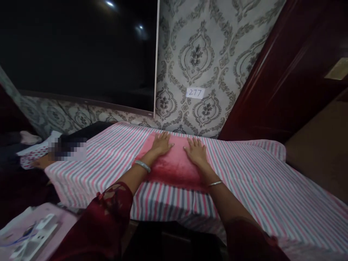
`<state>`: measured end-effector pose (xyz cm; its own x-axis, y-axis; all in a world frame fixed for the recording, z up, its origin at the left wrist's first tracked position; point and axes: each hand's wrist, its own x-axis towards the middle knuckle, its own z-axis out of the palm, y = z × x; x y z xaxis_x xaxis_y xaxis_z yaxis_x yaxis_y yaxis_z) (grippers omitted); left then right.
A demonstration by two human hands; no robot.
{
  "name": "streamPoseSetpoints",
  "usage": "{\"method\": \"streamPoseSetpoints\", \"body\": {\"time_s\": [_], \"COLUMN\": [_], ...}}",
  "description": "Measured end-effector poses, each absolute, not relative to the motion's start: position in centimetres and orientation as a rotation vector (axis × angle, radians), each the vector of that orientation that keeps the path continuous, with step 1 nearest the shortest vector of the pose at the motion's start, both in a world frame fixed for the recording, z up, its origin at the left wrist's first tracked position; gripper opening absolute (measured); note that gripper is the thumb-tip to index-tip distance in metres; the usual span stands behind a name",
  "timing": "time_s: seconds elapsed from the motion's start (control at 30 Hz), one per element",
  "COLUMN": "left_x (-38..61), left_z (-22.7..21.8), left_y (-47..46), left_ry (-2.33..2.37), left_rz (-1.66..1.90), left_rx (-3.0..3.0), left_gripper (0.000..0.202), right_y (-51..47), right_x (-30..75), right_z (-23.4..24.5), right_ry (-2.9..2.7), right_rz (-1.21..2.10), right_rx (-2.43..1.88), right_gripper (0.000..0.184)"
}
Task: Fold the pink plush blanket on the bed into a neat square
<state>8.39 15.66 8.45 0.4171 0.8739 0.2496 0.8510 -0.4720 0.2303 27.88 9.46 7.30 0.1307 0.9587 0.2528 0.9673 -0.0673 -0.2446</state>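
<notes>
A pink-red plush cloth (176, 168) lies spread flat on a striped cover (239, 174), close to the wall side. My left hand (161, 144) rests palm down on the cloth's far left part, fingers spread. On the far right part lies my right hand (197, 150), also flat with the fingers apart. Neither hand grips anything. The cloth between the two hands looks smooth and lighter pink, while its near part is darker red. My forearms cover bits of its left and right edges.
A large dark television (81, 54) hangs on the patterned wall at left. A paper label (195, 92) reads 277. To the right stands a dark red door (261, 79). A white power strip (38, 235) with wires lies at lower left. Clothes and a blurred patch are at far left.
</notes>
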Motion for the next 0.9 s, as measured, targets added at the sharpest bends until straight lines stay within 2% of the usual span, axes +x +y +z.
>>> {"method": "streamPoseSetpoints", "body": {"time_s": [0.2, 0.33, 0.67, 0.8, 0.9], "left_x": [7.5, 7.6, 7.5, 7.6, 8.3], "left_z": [2.9, 1.7, 2.7, 5.7, 8.3], "left_y": [16.9, 17.2, 16.7, 18.1, 20.5], "left_ry": [1.676, 1.681, 1.669, 1.642, 1.677], "left_rz": [0.488, 0.488, 0.489, 0.245, 0.190], "left_rx": [2.591, 2.629, 2.566, 2.449, 2.421], "left_gripper": [0.067, 0.068, 0.068, 0.071, 0.069], "right_y": [10.0, 10.5, 9.9, 11.5, 14.3], "right_x": [28.6, 28.9, 28.5, 28.9, 28.6], "right_z": [2.2, 1.3, 2.3, 5.7, 8.9], "right_ry": [-1.903, -1.923, -1.917, -1.958, -1.923], "right_rz": [-0.103, -0.116, -0.073, 0.098, 0.134], "right_rx": [-2.161, -2.147, -2.184, -2.216, -2.232], "right_gripper": [0.061, 0.062, 0.061, 0.055, 0.051]}}
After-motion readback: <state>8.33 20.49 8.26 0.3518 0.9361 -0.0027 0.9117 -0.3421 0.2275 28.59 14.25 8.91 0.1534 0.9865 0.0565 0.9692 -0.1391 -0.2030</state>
